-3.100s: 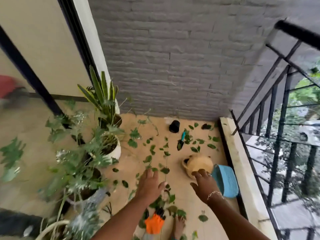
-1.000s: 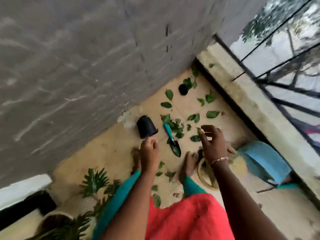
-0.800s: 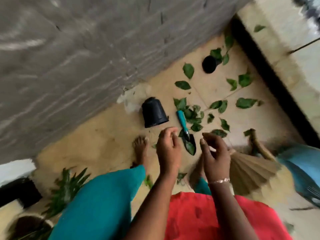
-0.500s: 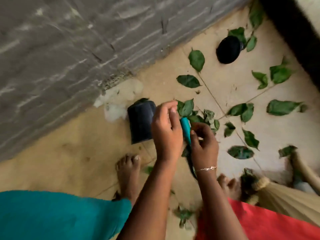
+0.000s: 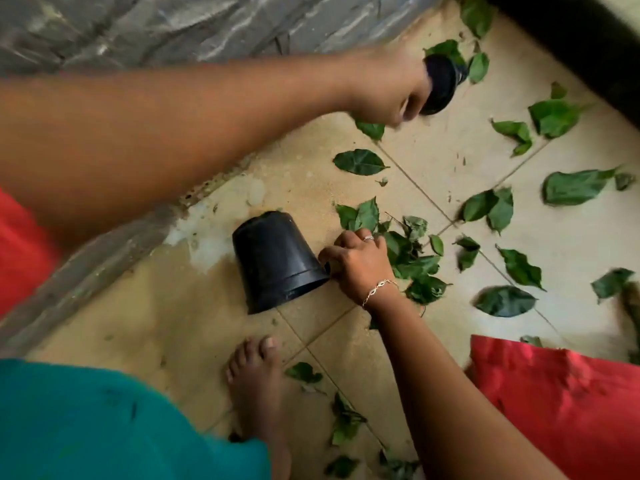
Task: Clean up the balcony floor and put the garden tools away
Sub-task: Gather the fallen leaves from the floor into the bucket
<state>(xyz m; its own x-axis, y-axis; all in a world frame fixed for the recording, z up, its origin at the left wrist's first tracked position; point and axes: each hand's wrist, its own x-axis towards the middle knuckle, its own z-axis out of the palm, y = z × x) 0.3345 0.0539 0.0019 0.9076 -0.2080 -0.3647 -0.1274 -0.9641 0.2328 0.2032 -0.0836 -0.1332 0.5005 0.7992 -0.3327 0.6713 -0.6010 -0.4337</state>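
Hemmed in at upper left by a grey brick wall [image 5: 207,26] and at upper right by a dark kerb [image 5: 571,39]. Crossed along the top by the left forearm [image 5: 173,126], with the left hand [image 5: 384,88] around a small black pot [image 5: 445,83] near the kerb. Blocked mid-floor by a larger black pot [image 5: 277,261] on its side near the wall, with the right hand [image 5: 356,265] curled against its rim. Littered to the right with green leaves [image 5: 415,261], thickest just beyond that hand. Open on bare tile [image 5: 450,157] between the two pots, and on the sandy strip [image 5: 156,323] left of the bare foot [image 5: 254,379]. Closed off below by a teal trouser leg [image 5: 104,420] and red cloth [image 5: 554,403].
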